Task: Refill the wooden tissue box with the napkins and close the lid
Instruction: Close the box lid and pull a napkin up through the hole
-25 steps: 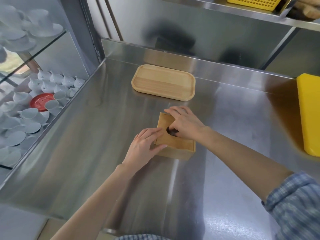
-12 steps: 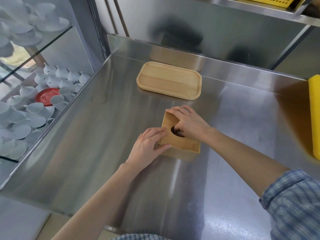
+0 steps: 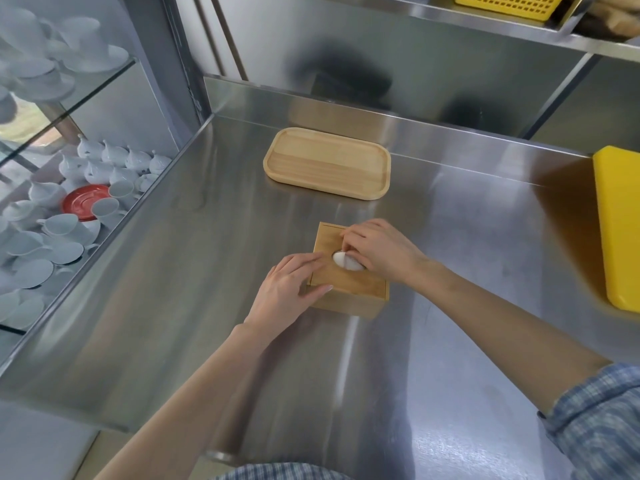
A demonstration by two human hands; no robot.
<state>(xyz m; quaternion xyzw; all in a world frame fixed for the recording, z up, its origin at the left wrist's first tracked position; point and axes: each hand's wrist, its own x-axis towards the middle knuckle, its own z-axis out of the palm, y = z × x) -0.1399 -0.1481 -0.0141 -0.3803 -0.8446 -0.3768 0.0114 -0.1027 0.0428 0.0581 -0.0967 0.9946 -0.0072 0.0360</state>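
Now showing white in the lid's oval slot (image 3: pixel 348 263), where a second ago only a dark hole, with the right fingers drawn up from inside it. Right hand (image 3: pixel 379 252) over the far half of the wooden tissue box (image 3: pixel 346 287), fingertips pinched together on the napkin (image 3: pixel 343 260) at the slot's upper edge, apparently teasing the top sheet through. Left hand (image 3: pixel 289 289) spread flat against the box's near-left corner, fingers apart and pressed on the lid and side, not clamped round anything, steadying. Box sitting mid-counter on the steel worktop (image 3: pixel 173 289), lid already seated flush, so by the look of it the refill done and only the starter sheet left. Napkin soft, thin and light, likely to tear if yanked: best taken at a fold near the middle of the slot and eased straight up. Box stiff, light enough to skid on slick steel, hence the bracing palm; best held by its side walls. Wooden tray (image 3: pixel 327 164) well apart toward the back wall, yellow board (image 3: pixel 620 230) off at the right edge.
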